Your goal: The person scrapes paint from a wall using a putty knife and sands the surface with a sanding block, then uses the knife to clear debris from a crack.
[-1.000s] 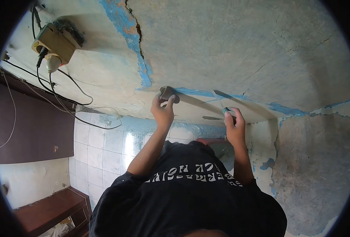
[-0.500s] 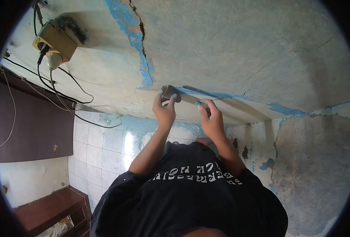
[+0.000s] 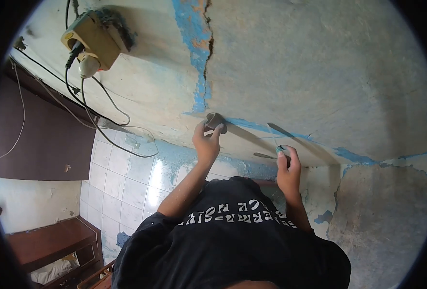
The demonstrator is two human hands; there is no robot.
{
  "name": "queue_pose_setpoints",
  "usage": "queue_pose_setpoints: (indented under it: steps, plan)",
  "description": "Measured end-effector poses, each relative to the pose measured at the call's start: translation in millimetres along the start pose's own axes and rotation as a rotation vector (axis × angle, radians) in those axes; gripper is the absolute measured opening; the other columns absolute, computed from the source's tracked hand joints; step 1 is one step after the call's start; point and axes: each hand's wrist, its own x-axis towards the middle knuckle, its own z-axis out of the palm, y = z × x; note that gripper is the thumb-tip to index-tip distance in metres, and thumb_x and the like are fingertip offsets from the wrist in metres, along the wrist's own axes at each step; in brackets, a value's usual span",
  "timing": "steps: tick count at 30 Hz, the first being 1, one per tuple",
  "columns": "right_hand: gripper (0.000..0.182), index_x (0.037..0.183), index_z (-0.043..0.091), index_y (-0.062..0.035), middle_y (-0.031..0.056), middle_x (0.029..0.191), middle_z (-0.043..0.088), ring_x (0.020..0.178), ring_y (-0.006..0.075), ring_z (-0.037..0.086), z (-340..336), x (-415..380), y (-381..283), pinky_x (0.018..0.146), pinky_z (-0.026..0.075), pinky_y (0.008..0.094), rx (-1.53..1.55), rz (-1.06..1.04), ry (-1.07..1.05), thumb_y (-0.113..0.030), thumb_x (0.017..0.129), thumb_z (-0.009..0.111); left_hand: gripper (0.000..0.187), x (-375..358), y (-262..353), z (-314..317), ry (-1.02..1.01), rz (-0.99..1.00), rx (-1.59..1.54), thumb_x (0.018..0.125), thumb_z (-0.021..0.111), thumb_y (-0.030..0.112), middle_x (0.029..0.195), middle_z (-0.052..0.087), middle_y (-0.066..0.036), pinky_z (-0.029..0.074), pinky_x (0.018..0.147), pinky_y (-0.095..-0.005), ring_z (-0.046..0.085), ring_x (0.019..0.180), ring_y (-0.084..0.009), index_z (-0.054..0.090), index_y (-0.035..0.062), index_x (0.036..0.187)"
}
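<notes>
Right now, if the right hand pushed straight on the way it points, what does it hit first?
Likely the wall, near the blue strip, with the thin-bladed tool in the right hand leading. Can't tell from this view if the tip already touches.

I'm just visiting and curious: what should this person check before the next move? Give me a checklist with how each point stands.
1. Left hand has a hold on the dark curled piece: ok.
2. Right hand grips the thin tool at its green end: ok.
3. The two hands are apart: ok.
4. Hanging cables are away from both hands: ok.
5. Wall is free of damage: not ok; a jagged crack runs beside blue patches.
6. Tool's tip touches the wall: cannot tell; it points at it, but any gap is unclear.
</notes>
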Motion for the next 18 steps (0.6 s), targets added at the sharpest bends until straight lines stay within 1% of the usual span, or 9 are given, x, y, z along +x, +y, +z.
queue_pose_setpoints:
  steps: [2, 3, 6, 8, 10, 12, 15, 16, 18]
  plan:
    - [0.029, 0.126, 0.062, 0.0021, 0.0081, 0.089, 0.066, 0.078, 0.0131, 0.059, 3, 1, 3, 0.073, 0.050, 0.0312, -0.151, -0.053, -0.004, -0.017, 0.104, 0.060, 0.043, 3, -1, 0, -0.016, -0.018, -0.043, 0.085, 0.085, 0.011, 0.109, 0.072, -0.017, 0.063, 0.074, -0.0354, 0.073, 0.096, -0.0253, 0.068, -0.0053, 0.122]
    - [0.028, 0.125, 0.063, 0.0020, 0.0064, 0.089, 0.065, 0.077, 0.0124, 0.057, 14, 1, -14, 0.072, 0.050, 0.0299, -0.148, -0.013, -0.079, -0.016, 0.104, 0.060, 0.044, 4, -2, 2, 0.008, -0.013, -0.049, 0.085, 0.085, 0.011, 0.109, 0.072, -0.017, 0.064, 0.074, -0.0353, 0.073, 0.097, -0.0249, 0.068, -0.0055, 0.122]
    - [0.027, 0.124, 0.063, 0.0014, 0.0054, 0.089, 0.065, 0.076, 0.0113, 0.055, 23, 0, -10, 0.071, 0.049, 0.0288, -0.097, -0.015, -0.072, -0.016, 0.104, 0.060, 0.044, 2, 0, 2, 0.012, -0.026, -0.048, 0.085, 0.085, 0.011, 0.110, 0.072, -0.017, 0.064, 0.075, -0.0351, 0.073, 0.097, -0.0245, 0.068, -0.0059, 0.122]
    - [0.026, 0.124, 0.063, 0.0005, 0.0038, 0.085, 0.064, 0.074, 0.0097, 0.054, -2, 1, 2, 0.069, 0.047, 0.0280, -0.080, -0.051, -0.057, -0.016, 0.104, 0.060, 0.044, 1, 2, 0, -0.004, -0.024, -0.040, 0.085, 0.085, 0.011, 0.110, 0.072, -0.017, 0.064, 0.075, -0.0351, 0.073, 0.097, -0.0245, 0.068, -0.0059, 0.122]
    - [0.025, 0.123, 0.063, 0.0003, 0.0016, 0.081, 0.062, 0.072, 0.0084, 0.053, -19, 1, -10, 0.067, 0.045, 0.0274, -0.087, 0.065, -0.044, -0.016, 0.104, 0.060, 0.044, 2, 4, -1, -0.004, -0.014, -0.047, 0.085, 0.085, 0.010, 0.110, 0.072, -0.017, 0.064, 0.075, -0.0349, 0.073, 0.096, -0.0238, 0.067, -0.0062, 0.122]
    - [0.025, 0.123, 0.063, 0.0009, -0.0006, 0.077, 0.059, 0.069, 0.0076, 0.051, -10, 2, -15, 0.064, 0.043, 0.0266, -0.119, 0.093, -0.046, -0.015, 0.105, 0.059, 0.044, 4, 6, -1, -0.002, -0.005, -0.025, 0.086, 0.085, 0.010, 0.109, 0.072, -0.018, 0.063, 0.075, -0.0349, 0.073, 0.096, -0.0237, 0.067, -0.0062, 0.122]
    - [0.026, 0.125, 0.061, 0.0015, -0.0019, 0.074, 0.055, 0.066, 0.0070, 0.048, -1, -4, 5, 0.061, 0.040, 0.0256, -0.100, -0.036, 0.009, -0.016, 0.105, 0.059, 0.043, 4, 4, 3, 0.014, 0.009, -0.004, 0.086, 0.085, 0.009, 0.109, 0.072, -0.018, 0.063, 0.075, -0.0347, 0.073, 0.095, -0.0233, 0.067, -0.0060, 0.122]
    - [0.026, 0.125, 0.061, 0.0015, -0.0019, 0.074, 0.055, 0.066, 0.0070, 0.048, -8, -9, 8, 0.061, 0.040, 0.0256, -0.106, -0.018, 0.010, -0.016, 0.105, 0.059, 0.043, 0, 3, 3, 0.035, 0.028, 0.000, 0.086, 0.085, 0.010, 0.109, 0.072, -0.018, 0.063, 0.075, -0.0346, 0.073, 0.095, -0.0230, 0.067, -0.0058, 0.122]
    - [0.026, 0.124, 0.062, 0.0012, 0.0001, 0.075, 0.058, 0.068, 0.0087, 0.051, -20, -6, 6, 0.063, 0.043, 0.0273, 0.028, 0.155, -0.023, -0.016, 0.105, 0.059, 0.045, 0, 3, 2, 0.035, 0.019, -0.011, 0.086, 0.085, 0.011, 0.108, 0.072, -0.018, 0.062, 0.074, -0.0344, 0.073, 0.095, -0.0231, 0.067, -0.0061, 0.123]
